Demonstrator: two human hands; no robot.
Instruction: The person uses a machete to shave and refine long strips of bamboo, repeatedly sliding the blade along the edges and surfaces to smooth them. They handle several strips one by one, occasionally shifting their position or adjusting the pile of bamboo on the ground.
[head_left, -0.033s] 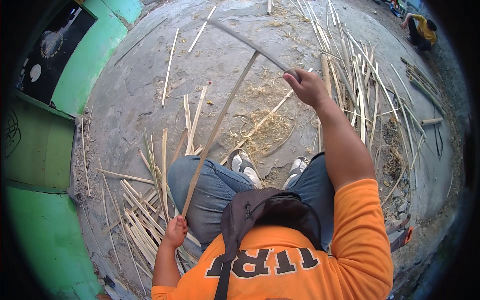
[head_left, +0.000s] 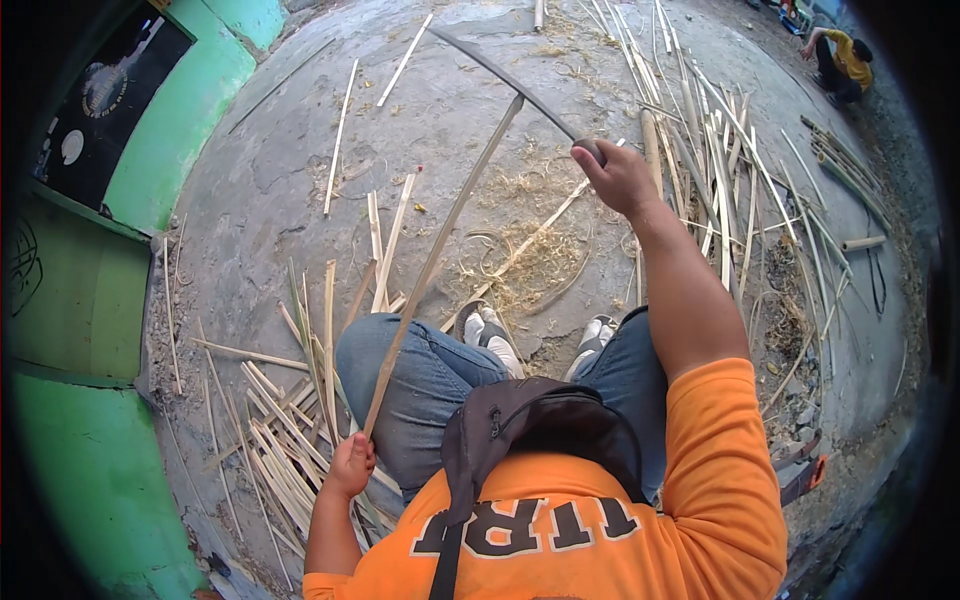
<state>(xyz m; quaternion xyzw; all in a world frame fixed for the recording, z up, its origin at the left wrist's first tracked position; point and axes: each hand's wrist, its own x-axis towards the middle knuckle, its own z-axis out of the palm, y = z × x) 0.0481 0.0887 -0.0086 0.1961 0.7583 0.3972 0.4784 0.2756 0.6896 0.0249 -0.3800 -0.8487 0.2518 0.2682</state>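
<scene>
My left hand [head_left: 352, 463] is closed around the lower end of a long bamboo strip [head_left: 440, 255], beside my left knee. The strip slants up and away to the right, passing over that knee. In my right hand [head_left: 622, 180], raised at arm's length, is the dark handle of a long-bladed knife [head_left: 490, 68]. Its blade points to the far left, and the strip's far end meets its near edge around mid-blade. Whether the edge has entered the strip I cannot tell.
Split bamboo strips [head_left: 285, 455] lie heaped by my left leg. A larger pile [head_left: 720, 170] stretches along the right. Pale shavings [head_left: 540, 260] cover the ground before my shoes. A saw [head_left: 800, 475] lies near my right elbow. Another person [head_left: 848, 65] sits at the far right.
The knife and the strip's far end have shifted very slightly to the right, and the blade looks less blurred. My left hand stays in place.
</scene>
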